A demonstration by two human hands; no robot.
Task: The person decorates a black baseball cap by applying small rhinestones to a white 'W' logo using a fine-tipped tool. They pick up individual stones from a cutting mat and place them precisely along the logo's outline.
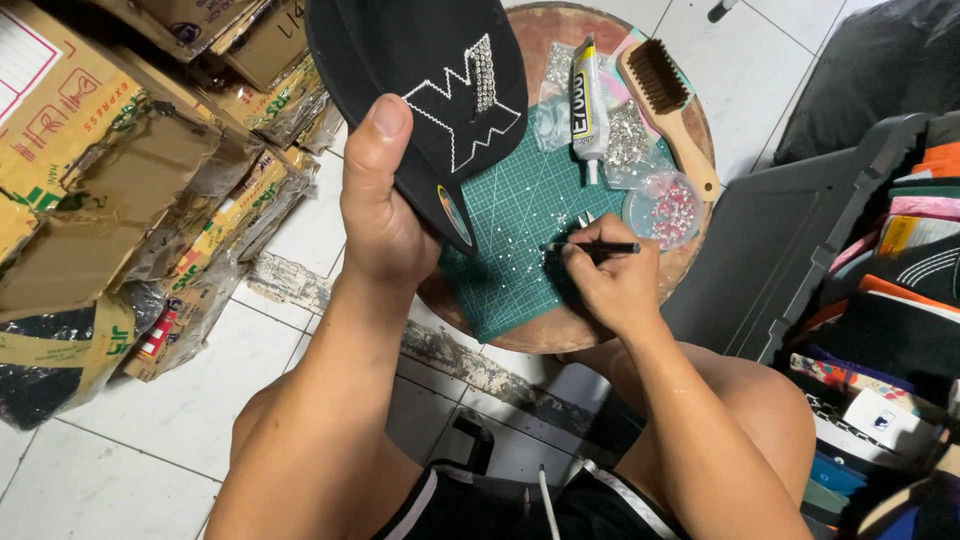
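A black cap (425,75) fills the upper middle of the frame, held up by the left hand (385,215), whose thumb lies flat along the cap's underside edge while the other fingers are hidden behind it. The cap's long axis runs from the upper left down toward the centre, its brim end pointing down-right over a green cutting mat (520,215). On its black face sits a zigzag emblem outlined and partly filled with small silver stones, and a small round sticker shows near the brim edge. The right hand (610,280), at centre right, is closed in a pencil grip around a thin black pick-up tool (592,247) lying almost level, its tip pointing left toward loose stones scattered on the mat. The mat lies on a round wooden stool (700,120). At its upper right, a clear round dish (662,210) holds pinkish and red beads, and clear bags (622,135) hold what look like silver stones. A glue tube (588,100) lies nozzle down beside a wooden brush (668,105). Cardboard boxes (120,170) crowd the left; stacked caps (890,290) fill a grey bin on the right.
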